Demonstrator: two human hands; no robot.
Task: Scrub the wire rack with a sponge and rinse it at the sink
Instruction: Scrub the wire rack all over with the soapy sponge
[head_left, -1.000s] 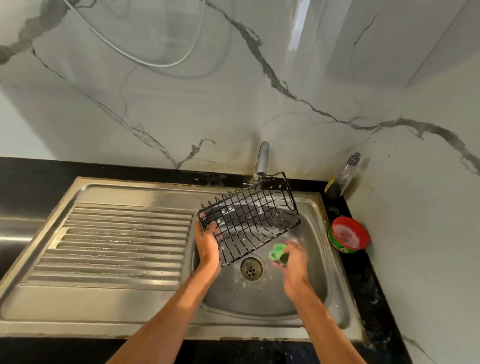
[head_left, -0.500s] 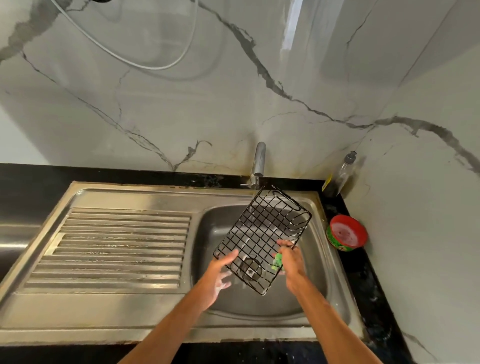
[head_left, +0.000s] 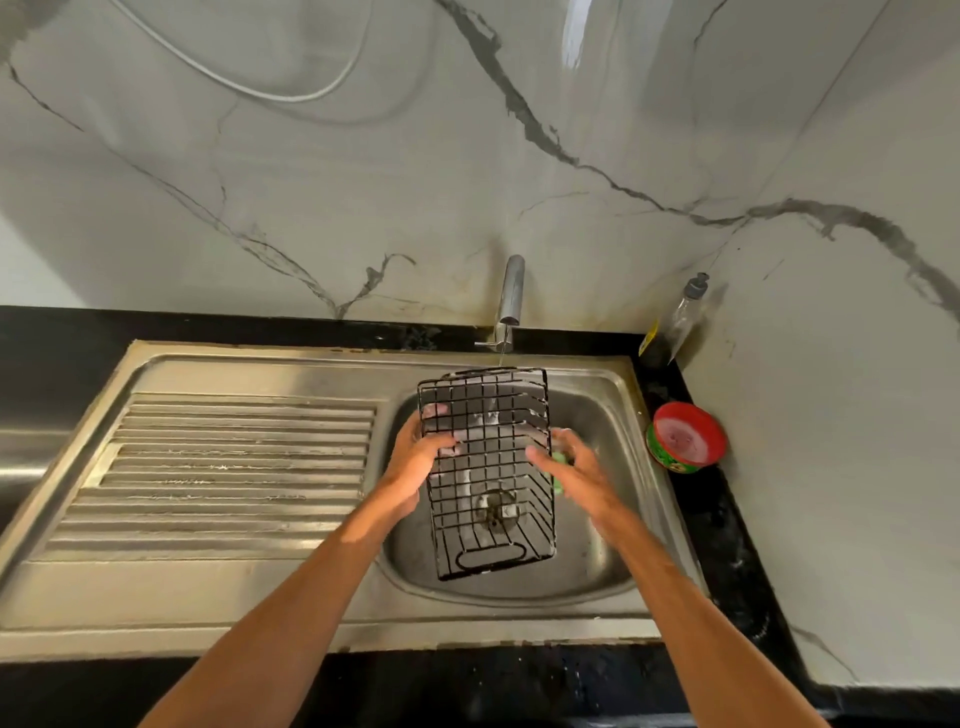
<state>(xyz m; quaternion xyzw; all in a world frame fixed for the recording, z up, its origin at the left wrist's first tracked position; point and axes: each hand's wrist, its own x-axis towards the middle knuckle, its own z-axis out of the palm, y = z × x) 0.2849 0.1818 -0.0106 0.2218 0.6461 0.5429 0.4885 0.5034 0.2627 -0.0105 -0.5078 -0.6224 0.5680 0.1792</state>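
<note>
- The black wire rack (head_left: 485, 467) is held above the basin of the stainless steel sink (head_left: 234, 587). It is tilted, with its grid bottom facing the camera. Its far end is under the chrome tap (head_left: 511, 291).
- The left hand (head_left: 415, 462) grips the left side of the rack. Its fingers are curled round the wires and show through the grid.
- The right hand (head_left: 571, 467) is at the right side of the rack and holds the green sponge (head_left: 558, 486) between thumb and fingers. The hand is blurred, so the exact grip cannot be told.
- A thin stream of water (head_left: 501, 359) falls from the tap onto the far rim of the rack.
- The round drain (head_left: 496, 509) is visible through the grid, below the rack.
- White foam clings to several wires, mostly at the far end and mid-grid.
- Progress, as a judgement: scrubbing is under way and the rack carries soap. The right side appears to be the area in work. How much of the rack is already scrubbed cannot be told.
- Remaining, as a judgement: finish scrubbing any untreated sides, then turn the rack under the stream until no foam remains. The present flow is thin and reaches only one edge.
- At the right of the sink, on the black counter (head_left: 727, 519), stand a clear soap bottle (head_left: 675, 322) and a green tub with a red rim (head_left: 685, 436).
</note>
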